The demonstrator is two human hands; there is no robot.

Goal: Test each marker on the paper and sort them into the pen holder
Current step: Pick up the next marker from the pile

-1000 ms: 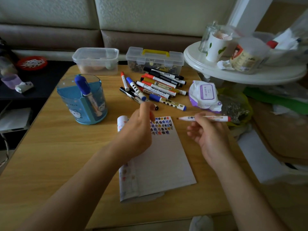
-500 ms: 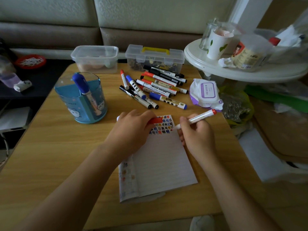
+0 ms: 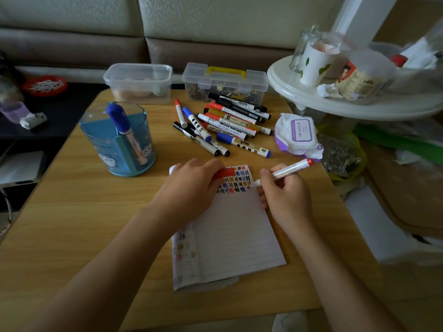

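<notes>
One blue marker [image 3: 124, 130] in pen holder [image 3: 117, 144] | my right hand [image 3: 285, 195] pinches red marker [image 3: 287, 170], tip now lowered to paper [image 3: 239, 236] | left hand [image 3: 191, 188] grips red cap [image 3: 225, 173] | test stroke starting, I judge.

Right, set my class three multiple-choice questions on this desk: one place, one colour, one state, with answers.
1. The blue translucent plastic pen holder stands: A) left of the loose marker pile B) behind the clear boxes C) on the round shelf
2. The plastic cap held by the left hand is: A) green B) red C) black
3. The white red-ended marker in the right hand is: A) capped B) lying loose C) uncapped, tip at the lined white paper
Answers: 1 A, the pile lies to its right; 2 B, its exposed end is red; 3 C, its bare tip meets the page.
</notes>
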